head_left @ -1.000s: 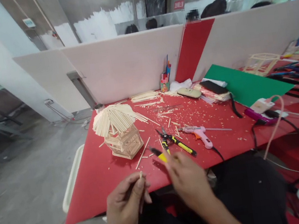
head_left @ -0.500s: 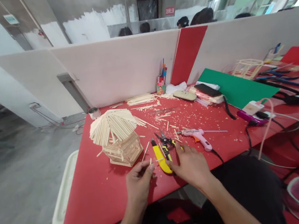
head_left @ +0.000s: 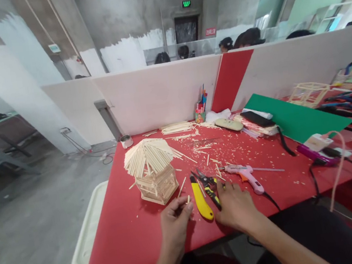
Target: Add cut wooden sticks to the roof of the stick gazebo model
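Observation:
Between the thumb and fingers of my left hand (head_left: 175,219) is a short wooden stick (head_left: 188,199), its tip pointing up. My right hand (head_left: 235,204) lies over the yellow-and-black handles of the cutting pliers (head_left: 208,184), fingers at one handle and thumb by the other; the palm hides part of the grip. The pliers rest on the table with jaws apart. Between my hands lies a yellow utility knife (head_left: 201,200). A small stick house (head_left: 157,185) with a pointed roof stands upright beyond my left hand.
A pink glue gun (head_left: 248,176) lies right of the pliers on the red table (head_left: 120,244). Loose sticks (head_left: 177,128) and scraps are strewn behind. A pen holder (head_left: 200,114), a green board (head_left: 298,117) and a purple power strip (head_left: 317,156) with cables stand farther off.
The view has tilted up and shifted left. My right hand has settled farther round the pliers' handles, and a small stick piece near its thumb no longer shows. My left hand keeps its stick.

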Demonstrator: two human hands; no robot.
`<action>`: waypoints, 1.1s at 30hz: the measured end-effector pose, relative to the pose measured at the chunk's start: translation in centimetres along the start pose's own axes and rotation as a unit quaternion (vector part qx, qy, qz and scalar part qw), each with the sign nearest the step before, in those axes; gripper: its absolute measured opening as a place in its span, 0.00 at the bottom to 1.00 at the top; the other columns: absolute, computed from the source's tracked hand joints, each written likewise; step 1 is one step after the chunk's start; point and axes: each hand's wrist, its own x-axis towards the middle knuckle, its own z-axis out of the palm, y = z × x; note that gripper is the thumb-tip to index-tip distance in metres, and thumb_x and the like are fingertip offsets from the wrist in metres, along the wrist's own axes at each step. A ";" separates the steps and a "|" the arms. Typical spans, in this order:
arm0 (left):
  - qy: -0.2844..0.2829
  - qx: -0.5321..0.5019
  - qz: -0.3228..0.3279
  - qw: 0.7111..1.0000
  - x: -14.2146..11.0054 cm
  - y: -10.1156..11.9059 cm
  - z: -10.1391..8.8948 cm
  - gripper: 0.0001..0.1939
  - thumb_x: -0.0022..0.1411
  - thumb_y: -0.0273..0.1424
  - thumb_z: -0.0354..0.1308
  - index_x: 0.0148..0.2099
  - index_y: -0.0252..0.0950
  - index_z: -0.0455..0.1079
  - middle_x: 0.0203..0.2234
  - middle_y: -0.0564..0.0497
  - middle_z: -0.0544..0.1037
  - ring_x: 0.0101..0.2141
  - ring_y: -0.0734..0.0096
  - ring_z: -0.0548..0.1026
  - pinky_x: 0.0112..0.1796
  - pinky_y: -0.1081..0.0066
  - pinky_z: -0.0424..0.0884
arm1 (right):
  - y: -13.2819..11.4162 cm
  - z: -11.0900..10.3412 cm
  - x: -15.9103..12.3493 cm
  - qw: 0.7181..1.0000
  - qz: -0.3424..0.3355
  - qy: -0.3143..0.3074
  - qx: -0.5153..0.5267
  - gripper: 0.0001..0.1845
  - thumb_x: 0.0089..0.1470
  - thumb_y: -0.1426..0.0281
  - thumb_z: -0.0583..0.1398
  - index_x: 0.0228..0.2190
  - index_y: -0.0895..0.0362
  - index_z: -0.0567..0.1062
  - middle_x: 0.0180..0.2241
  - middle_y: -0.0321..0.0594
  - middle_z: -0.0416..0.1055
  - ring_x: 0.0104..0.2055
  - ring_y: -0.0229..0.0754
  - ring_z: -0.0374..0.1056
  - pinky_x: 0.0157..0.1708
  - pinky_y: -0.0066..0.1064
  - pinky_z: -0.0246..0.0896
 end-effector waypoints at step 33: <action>-0.069 0.278 0.290 0.913 -1.4 2.0 1.2 0.07 0.55 0.31 0.59 0.30 0.38 0.78 0.20 0.52 0.71 0.23 0.71 0.67 0.26 0.74 0.61 | 2.4 0.9 -7.0 0.908 -0.151 0.039 0.388 0.38 0.39 0.80 0.52 0.56 0.58 0.61 0.53 0.47 0.65 0.56 0.46 0.61 0.56 0.39 0.54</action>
